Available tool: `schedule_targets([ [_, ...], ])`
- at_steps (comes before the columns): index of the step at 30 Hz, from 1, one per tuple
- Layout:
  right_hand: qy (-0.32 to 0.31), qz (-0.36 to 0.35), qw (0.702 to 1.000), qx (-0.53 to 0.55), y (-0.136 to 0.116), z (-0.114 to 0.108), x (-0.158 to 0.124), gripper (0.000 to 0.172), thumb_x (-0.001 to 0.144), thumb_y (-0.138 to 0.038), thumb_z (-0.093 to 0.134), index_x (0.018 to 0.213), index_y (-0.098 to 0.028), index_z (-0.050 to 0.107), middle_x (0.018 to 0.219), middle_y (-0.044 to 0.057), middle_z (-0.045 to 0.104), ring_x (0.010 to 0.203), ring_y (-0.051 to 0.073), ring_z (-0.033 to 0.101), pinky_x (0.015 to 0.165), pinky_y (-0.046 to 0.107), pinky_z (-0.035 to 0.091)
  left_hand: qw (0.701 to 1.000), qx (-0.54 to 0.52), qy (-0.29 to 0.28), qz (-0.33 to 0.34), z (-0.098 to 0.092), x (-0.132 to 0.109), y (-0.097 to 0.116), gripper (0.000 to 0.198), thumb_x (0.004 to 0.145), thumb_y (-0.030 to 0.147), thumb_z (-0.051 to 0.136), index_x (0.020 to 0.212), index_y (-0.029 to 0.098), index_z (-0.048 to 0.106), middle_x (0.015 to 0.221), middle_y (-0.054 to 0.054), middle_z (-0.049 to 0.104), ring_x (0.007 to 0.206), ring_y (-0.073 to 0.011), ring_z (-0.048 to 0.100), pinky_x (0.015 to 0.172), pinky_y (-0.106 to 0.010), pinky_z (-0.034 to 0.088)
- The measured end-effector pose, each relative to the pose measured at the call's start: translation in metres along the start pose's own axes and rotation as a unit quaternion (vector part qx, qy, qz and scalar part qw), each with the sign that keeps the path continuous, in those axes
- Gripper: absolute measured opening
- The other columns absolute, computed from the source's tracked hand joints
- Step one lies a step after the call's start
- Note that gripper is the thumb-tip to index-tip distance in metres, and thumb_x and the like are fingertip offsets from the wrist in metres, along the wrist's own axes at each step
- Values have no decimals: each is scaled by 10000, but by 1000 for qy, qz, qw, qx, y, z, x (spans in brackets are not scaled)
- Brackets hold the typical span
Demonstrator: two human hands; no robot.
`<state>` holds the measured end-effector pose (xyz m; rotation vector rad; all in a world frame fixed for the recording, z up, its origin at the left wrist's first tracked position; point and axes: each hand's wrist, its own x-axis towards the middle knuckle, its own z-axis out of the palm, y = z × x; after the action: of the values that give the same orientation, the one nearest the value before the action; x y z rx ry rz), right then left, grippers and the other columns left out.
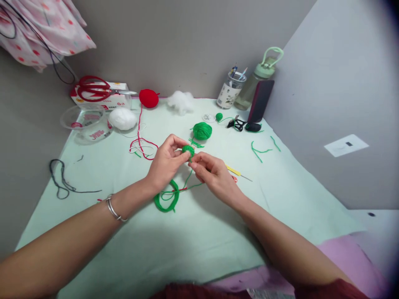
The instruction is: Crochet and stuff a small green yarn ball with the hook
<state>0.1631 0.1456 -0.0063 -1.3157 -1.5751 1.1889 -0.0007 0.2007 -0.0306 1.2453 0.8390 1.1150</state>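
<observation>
My left hand (166, 162) pinches a small green crocheted piece (188, 150) above the middle of the pale green cloth (280, 199). My right hand (212, 172) is closed beside it, its fingertips touching the same piece from the right. Green yarn trails down from the piece to a loose green coil (166, 199) on the cloth under my left wrist. A green yarn ball (202, 131) lies just beyond my hands. A yellow-handled crochet hook (237, 172) rests on the cloth to the right of my right hand.
At the back stand a red yarn ball (149, 98), white yarn (122, 118), white stuffing (181, 101), red scissors (93, 89) on a box, a clear bowl (82, 120), a pen jar (230, 89), a bottle (258, 77) and a phone (260, 101). Green scraps (260, 150) lie at right, a dark cord (60, 182) at left.
</observation>
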Motion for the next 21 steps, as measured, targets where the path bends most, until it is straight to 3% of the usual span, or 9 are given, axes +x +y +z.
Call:
schedule_targets([
  [3,21,-48,995,-90,-4,-26,2,213,978,-397,628,986,-206,721,930,47,729,798,173,596,737,315,446,1000,-5,3,27,-3,2,4,245,809,235,796,942,223,591,925,22,674,771,-136,682,750,-302,564],
  [5,119,-72,979,-152,-6,-48,2,214,975,-358,624,1063,-207,748,1095,79,757,839,181,615,796,339,473,999,7,2,45,-5,4,8,234,824,227,800,974,225,621,903,21,670,802,-141,678,783,-303,559],
  [7,159,-71,969,-173,-4,-66,1,220,974,-351,624,1072,-203,755,1101,86,770,872,197,649,835,356,491,998,23,-3,60,-7,4,13,212,847,230,794,1013,228,662,898,16,675,805,-138,646,780,-293,538],
  [9,128,-40,970,-203,-1,-77,-1,208,980,-337,617,1058,-201,754,1002,68,784,853,202,669,822,352,500,997,39,-8,67,-6,4,20,198,885,262,776,1065,233,699,932,6,694,793,-133,609,754,-284,509],
  [11,75,6,950,-304,4,-80,-3,203,1004,-309,595,1096,-208,745,989,55,788,848,197,677,810,336,489,996,53,-18,62,-5,1,27,199,929,311,747,1114,239,724,984,0,712,790,-128,590,756,-285,489],
  [14,9,82,848,-524,10,-76,-5,256,1039,-218,527,1224,-206,704,1160,100,766,978,222,692,752,312,427,996,61,-49,32,-3,-7,34,237,964,354,716,1171,238,731,1062,-11,733,852,-134,621,838,-302,495],
  [16,-18,105,807,-580,13,-74,-6,251,1037,-182,511,1194,-179,706,1156,138,751,1015,260,693,674,311,350,997,44,-58,6,-2,-15,33,304,933,344,750,1210,226,704,1100,-26,743,911,-155,651,876,-318,506],
  [18,-38,105,799,-591,15,-72,-7,236,1037,-158,494,1125,-169,713,1095,138,745,982,268,694,637,317,286,999,13,-37,-33,-3,-23,29,407,899,336,784,1268,222,656,1074,-34,751,933,-173,667,876,-330,514],
  [21,-55,101,794,-597,17,-71,-5,245,1028,-109,460,1062,-162,698,1076,131,728,974,261,681,639,321,270,998,15,-2,-64,-5,-34,17,316,877,362,798,1121,184,706,1072,-62,755,928,-178,658,868,-331,512],
])
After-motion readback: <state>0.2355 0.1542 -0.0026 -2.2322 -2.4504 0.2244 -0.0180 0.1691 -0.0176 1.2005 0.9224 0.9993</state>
